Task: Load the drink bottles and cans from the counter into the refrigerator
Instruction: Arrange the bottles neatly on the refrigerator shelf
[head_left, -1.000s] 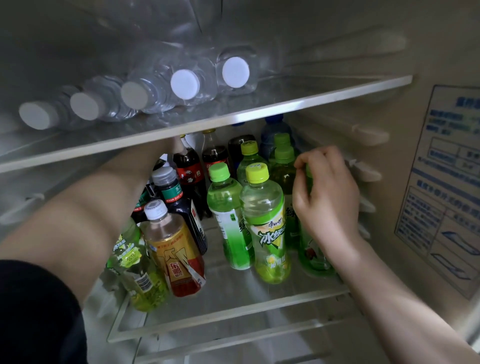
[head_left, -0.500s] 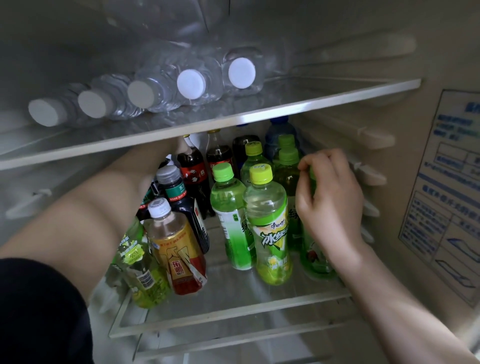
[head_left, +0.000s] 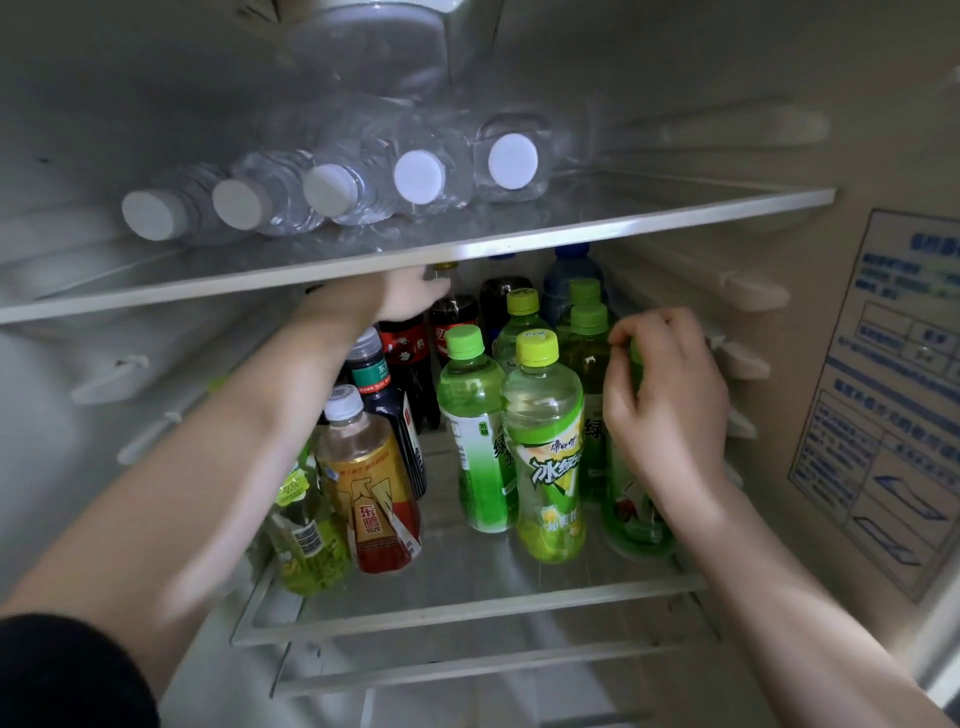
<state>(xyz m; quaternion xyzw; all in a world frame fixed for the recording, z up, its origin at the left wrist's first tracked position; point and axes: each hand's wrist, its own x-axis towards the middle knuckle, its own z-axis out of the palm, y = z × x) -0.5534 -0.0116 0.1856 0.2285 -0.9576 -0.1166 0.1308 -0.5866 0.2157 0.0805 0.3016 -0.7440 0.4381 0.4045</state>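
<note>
Inside the refrigerator, my right hand (head_left: 670, 410) is closed around the neck of a green bottle (head_left: 631, 514) standing at the front right of the lower glass shelf (head_left: 467, 608). My left hand (head_left: 400, 301) reaches deep under the upper shelf, above the dark cola bottles (head_left: 410, 353); its fingers are partly hidden, so its grip is unclear. Upright between my arms stand a lime-capped bottle (head_left: 545, 467), a green tea bottle (head_left: 478, 441) and a yellow-and-red drink bottle (head_left: 374, 493). More green and blue bottles fill the back.
Several clear water bottles (head_left: 421, 176) with white caps lie side by side on the upper glass shelf (head_left: 675, 213). A blue-printed sticker (head_left: 893, 389) covers the right inner wall. Shelf rails stick out from both side walls. A strip of bare glass runs along the lower shelf's front.
My left hand, hidden behind the upper shelf's edge before, now shows below it near the cola bottles. My right hand stays on the green bottle.
</note>
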